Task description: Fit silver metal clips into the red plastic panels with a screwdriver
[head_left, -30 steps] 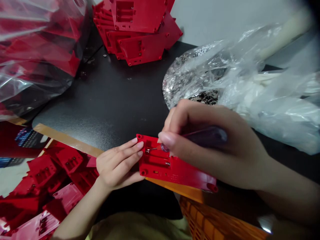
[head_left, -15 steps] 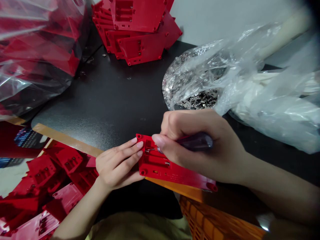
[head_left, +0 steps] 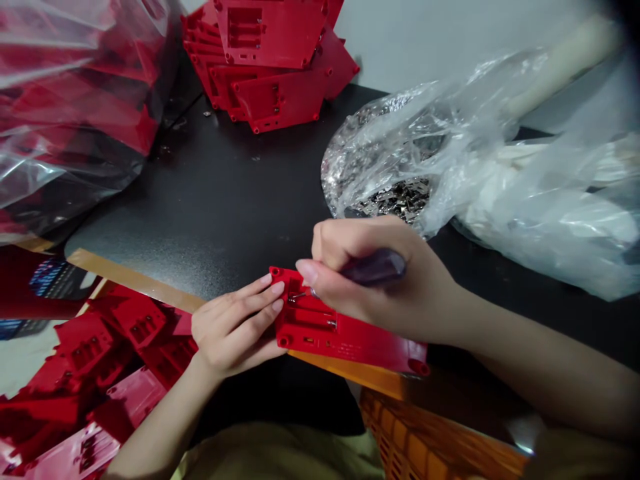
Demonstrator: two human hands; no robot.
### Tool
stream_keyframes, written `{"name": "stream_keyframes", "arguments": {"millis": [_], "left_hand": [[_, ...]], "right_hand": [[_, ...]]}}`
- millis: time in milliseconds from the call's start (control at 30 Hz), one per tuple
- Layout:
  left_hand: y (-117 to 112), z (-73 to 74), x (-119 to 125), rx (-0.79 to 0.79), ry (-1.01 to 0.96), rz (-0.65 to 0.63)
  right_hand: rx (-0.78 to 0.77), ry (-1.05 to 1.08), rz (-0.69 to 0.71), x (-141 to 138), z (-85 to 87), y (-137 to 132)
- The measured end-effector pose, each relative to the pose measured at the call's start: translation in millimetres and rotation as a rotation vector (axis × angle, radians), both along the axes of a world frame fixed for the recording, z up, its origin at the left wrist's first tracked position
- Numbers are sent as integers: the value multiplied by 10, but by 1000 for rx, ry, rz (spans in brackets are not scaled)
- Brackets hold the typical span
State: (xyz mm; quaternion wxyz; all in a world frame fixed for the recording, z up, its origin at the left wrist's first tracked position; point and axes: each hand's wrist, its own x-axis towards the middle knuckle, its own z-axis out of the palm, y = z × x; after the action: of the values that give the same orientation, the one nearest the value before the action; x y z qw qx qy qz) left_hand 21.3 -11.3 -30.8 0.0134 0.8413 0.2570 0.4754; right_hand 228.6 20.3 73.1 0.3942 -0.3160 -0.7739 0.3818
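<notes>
The two hands work close together: the left hand (head_left: 235, 330) holds the red panel (head_left: 345, 340) on the black table (head_left: 175, 200), and the right hand (head_left: 380, 290) grips a screwdriver (head_left: 375, 267) (its handle is dark purple). Its tip is at the panel.

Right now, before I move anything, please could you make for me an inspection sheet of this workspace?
Surface: black tabletop, small specks near the stacked panels.
Job's things: red plastic panel, with the tip of a screwdriver at a metal part on it; small metal parts in a clear bag.
Clutter: stacked red panels, bagged red panels, loose red panels, bagged white items.
Grippers: left hand holds the panel; right hand grips the screwdriver.
Cables: nothing seen.
Surroundings: orange crate, pale grey surface beyond the table.
</notes>
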Motion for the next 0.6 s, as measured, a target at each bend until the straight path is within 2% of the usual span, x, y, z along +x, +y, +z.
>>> {"name": "stream_keyframes", "arguments": {"millis": [233, 400, 600], "left_hand": [[-4, 4, -4, 13, 17, 22], [-3, -3, -6, 17, 9, 22], [-10, -7, -11, 7, 16, 25]], "right_hand": [[117, -20, -117, 6, 17, -26], [45, 106, -118, -20, -16, -71], [54, 55, -61, -26, -48, -86]]}}
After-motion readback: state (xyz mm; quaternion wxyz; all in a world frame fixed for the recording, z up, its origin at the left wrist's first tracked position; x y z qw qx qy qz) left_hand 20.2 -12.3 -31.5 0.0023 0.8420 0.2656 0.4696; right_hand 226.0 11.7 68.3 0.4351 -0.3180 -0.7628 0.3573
